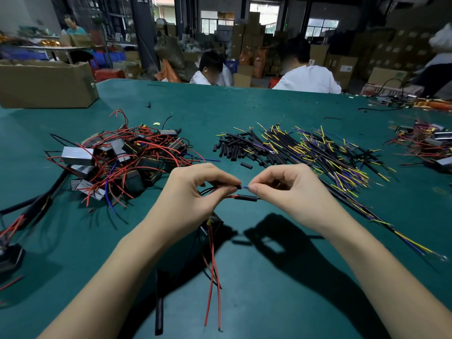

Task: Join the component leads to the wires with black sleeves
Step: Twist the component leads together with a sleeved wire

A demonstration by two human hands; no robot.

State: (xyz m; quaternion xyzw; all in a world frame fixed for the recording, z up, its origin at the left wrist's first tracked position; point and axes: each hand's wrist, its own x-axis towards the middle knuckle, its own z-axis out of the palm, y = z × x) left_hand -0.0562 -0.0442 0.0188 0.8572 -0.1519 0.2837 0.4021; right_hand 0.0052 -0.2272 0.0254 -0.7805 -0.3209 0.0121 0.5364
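My left hand (195, 189) pinches a thin black lead with a short black sleeve (236, 187) at its tip. My right hand (288, 189) pinches a blue wire end (245, 187) that meets that sleeve. Just below hangs a second black sleeve (245, 198) over a red lead. A black component (212, 225) dangles under my left hand, with red leads (212, 277) trailing toward me. Loose black sleeves (231, 148) lie on the green table (269, 277) beyond my hands.
A heap of components with red leads (122, 157) lies at the left. Sleeved yellow and purple wires (325, 157) spread at the right. A long black tube (159, 311) lies near me. A cardboard box (46, 81) stands far left. Two people sit past the table's far edge.
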